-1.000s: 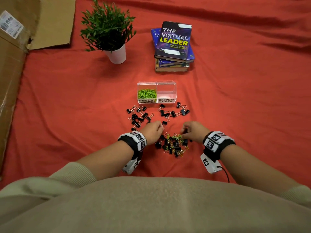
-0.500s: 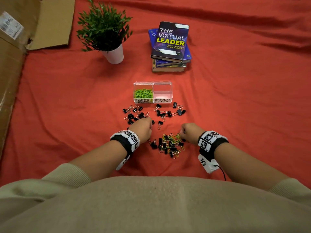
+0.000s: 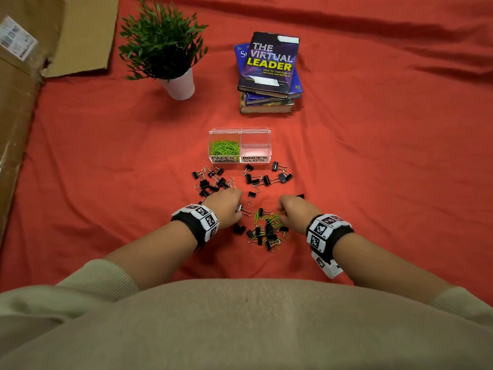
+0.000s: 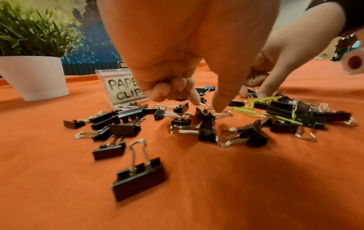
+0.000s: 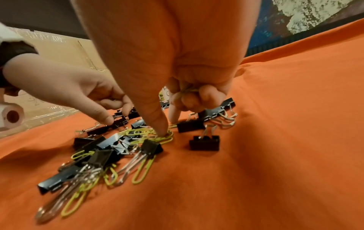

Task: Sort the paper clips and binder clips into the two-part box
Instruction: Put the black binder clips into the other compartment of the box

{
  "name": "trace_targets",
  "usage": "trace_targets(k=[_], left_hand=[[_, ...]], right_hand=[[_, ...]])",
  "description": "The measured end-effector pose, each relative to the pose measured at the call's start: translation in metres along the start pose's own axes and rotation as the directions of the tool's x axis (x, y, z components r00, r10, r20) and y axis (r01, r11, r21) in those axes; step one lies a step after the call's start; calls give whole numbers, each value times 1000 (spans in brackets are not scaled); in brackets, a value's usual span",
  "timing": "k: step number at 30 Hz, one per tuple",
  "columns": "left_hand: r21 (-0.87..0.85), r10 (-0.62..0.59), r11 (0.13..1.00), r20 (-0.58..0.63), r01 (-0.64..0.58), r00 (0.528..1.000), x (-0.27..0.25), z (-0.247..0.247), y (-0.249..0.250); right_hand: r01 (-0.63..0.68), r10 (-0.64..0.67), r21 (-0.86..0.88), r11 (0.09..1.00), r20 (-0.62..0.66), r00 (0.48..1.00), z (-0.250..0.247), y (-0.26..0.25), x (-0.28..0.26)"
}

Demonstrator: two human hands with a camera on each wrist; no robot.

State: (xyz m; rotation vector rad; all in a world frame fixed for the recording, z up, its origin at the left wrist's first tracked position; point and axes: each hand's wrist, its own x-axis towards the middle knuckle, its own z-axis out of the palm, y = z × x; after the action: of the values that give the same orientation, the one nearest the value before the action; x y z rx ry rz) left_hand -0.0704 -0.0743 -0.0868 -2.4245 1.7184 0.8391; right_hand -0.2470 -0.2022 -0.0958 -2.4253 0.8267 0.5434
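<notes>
The clear two-part box (image 3: pixel 269 145) holds green paper clips (image 3: pixel 224 148) in its left part; the part labelled BINDER CLIPS looks bare. Black binder clips (image 3: pixel 213 181) lie scattered in front of it. Nearer me is a mixed pile (image 3: pixel 268 231) of binder clips and green paper clips. My left hand (image 3: pixel 238 209) reaches down at the pile's left edge, and its thumb and forefinger pinch a binder clip (image 4: pixel 204 114). My right hand (image 5: pixel 169 129) grips green paper clips (image 5: pixel 187 91) in its curled fingers, while its thumb presses on more paper clips (image 5: pixel 141 133).
A potted plant (image 3: pixel 177 81) and a stack of books (image 3: pixel 269 76) stand behind the box on the red cloth (image 3: pixel 386 169). Flattened cardboard (image 3: pixel 16 108) lies along the left edge.
My left hand has shifted slightly left, from the mixed pile towards the loose binder clips. The right hand stays at the pile's right edge.
</notes>
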Motion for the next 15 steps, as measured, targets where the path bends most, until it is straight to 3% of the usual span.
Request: trace_targets(k=[4,9,15], left_hand=[[-56,57,997,-34,-58,998,4,4,19],[-9,110,994,-23,-110,994,16,16,40],[-34,25,999,-91,-28,996,20,9,28]], right_hand=[[6,-5,-57,998,19,1000,4,-2,1],[-8,11,-89,996,31,999,8,-7,1],[-58,54,156,986,27,998,-2,-1,5]])
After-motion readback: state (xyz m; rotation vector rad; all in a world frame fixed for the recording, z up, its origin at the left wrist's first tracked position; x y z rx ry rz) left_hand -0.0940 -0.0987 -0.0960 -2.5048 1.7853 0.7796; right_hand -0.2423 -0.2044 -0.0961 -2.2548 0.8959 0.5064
